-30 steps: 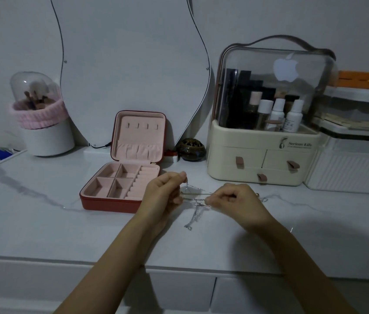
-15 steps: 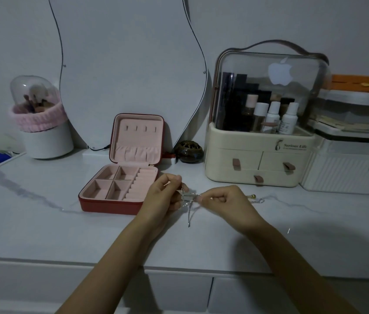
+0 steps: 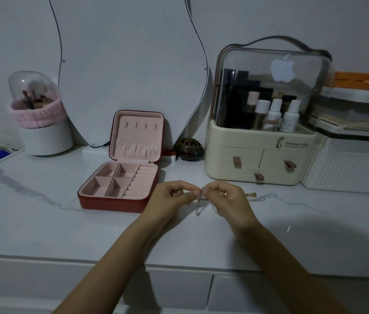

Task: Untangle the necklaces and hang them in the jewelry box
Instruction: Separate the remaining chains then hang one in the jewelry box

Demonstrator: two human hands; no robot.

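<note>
Both hands meet just above a white marble-look counter, fingertips almost touching, as a person works at a knot of fine silver chain. Left hand has its thumb and fingers curled in a pinch on one side of the tangled necklaces; right hand, a ring on one finger, pinches the other side. Between them a short loop of chain hangs down toward the counter. More chain and a small gold bead trail out on the counter just right of the right hand; how many necklaces are involved cannot be told in the dim light.

To the left of the hands, near them, the red jewelry box lies open, its pink lid upright at the far side. The row of hooks in the lid is bare, as are the compartments below. A cream cosmetics organiser stands far right; a brush holder sits far left beside a curved mirror.

By the look of it, the untangling step is in hand and no hanging has begun. The next move likely calls for easing the knot apart with small, slack pulls rather than tension, then carrying one freed chain left to a lid hook.
</note>
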